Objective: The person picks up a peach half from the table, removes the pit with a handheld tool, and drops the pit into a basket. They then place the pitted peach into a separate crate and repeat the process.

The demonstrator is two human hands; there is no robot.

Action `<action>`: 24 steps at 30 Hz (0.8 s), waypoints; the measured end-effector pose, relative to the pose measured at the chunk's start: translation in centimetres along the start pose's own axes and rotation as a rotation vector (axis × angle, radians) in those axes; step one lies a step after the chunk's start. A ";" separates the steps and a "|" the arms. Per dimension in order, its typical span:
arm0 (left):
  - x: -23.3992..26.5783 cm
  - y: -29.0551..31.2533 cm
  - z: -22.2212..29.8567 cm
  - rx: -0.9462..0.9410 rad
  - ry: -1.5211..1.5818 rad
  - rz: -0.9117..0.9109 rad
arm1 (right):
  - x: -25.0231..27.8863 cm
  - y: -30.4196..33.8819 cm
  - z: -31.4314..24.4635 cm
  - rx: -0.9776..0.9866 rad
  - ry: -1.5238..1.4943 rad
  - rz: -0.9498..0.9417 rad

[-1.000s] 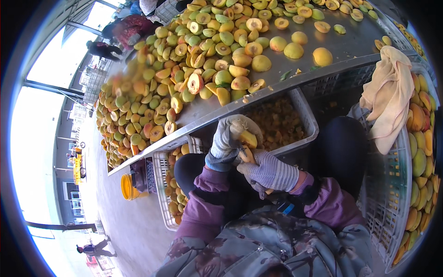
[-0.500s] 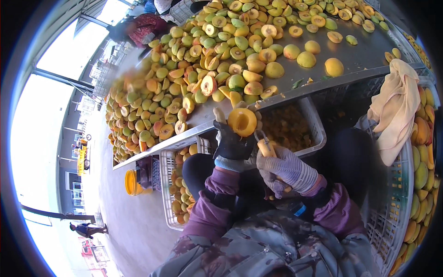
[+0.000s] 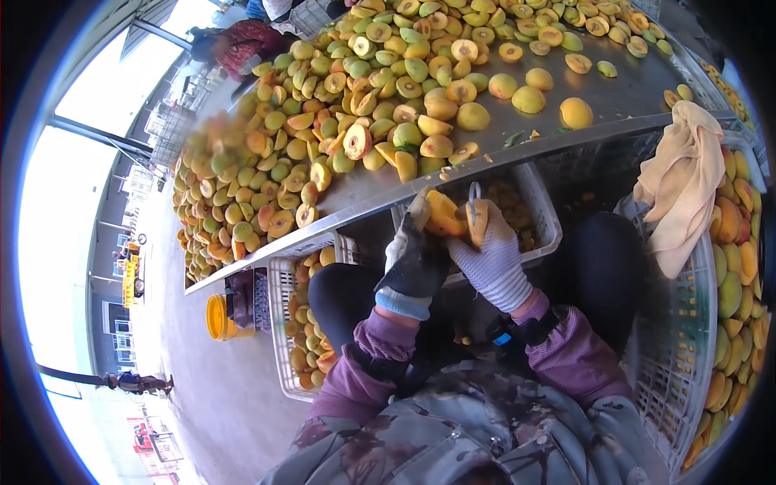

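Note:
My left hand point(image 3: 414, 257), in a black and white glove, grips a yellow peach half point(image 3: 442, 213) over the gap beside the metal table. My right hand point(image 3: 495, 260), in a pale striped knit glove, is closed around the wooden handle of a pitting tool point(image 3: 478, 220). The tool's metal loop points upward, just right of the peach half. My right fingers are close against the fruit; whether they touch it I cannot tell. Below both hands stands a pale crate point(image 3: 552, 230) with scraps of fruit in it, partly hidden by my right hand.
Heaped peach halves point(image 3: 388, 89) cover much of the metal table point(image 3: 356, 198). Crates of fruit stand on my left point(image 3: 279, 323) and right point(image 3: 695, 339). A beige cloth point(image 3: 683, 178) hangs over the right crate. Left are a yellow bucket point(image 3: 220, 317) and, farther up, another person point(image 3: 242, 48).
The peach half has turned from its hollow facing up to side-on. My right hand has risen with the tool, and its loop now stands beyond the fruit's right side.

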State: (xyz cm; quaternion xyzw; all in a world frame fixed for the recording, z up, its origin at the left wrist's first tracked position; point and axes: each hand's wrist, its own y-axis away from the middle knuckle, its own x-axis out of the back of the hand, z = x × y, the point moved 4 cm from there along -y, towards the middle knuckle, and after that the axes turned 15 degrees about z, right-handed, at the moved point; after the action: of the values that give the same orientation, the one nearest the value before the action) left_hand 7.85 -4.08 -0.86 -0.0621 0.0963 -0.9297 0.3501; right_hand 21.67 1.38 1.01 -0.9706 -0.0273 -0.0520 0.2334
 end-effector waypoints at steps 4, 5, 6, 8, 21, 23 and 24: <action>-0.3 1.3 3.8 -0.494 -0.375 -0.102 | 0.4 -0.5 0.1 -0.029 -0.137 -0.036; -0.1 1.2 3.2 -0.608 -0.491 -0.098 | 0.3 -0.5 0.5 -0.088 -0.225 -0.055; -0.1 1.3 3.2 -0.719 -0.608 -0.094 | 0.3 -0.5 0.9 -0.150 -0.311 -0.074; 0.0 1.4 2.7 -0.564 -0.503 -0.132 | 0.4 -0.3 1.3 -0.335 -0.429 -0.149; 0.6 1.0 1.5 -0.473 -0.442 -0.180 | 1.2 -1.1 0.8 -0.343 -0.356 -0.211; -1.0 1.3 4.6 -0.268 -0.314 -0.184 | 1.3 -1.3 1.2 -0.209 -0.210 -0.188; -1.3 1.4 5.5 -0.068 -0.193 -0.173 | 1.3 -1.4 0.8 -0.067 -0.074 -0.176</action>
State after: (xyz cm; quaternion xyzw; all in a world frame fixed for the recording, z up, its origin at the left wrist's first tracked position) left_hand 10.70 -4.98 4.11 -0.1714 0.0880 -0.9423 0.2740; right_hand 22.97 2.99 1.04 -0.9729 -0.1194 -0.0375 0.1942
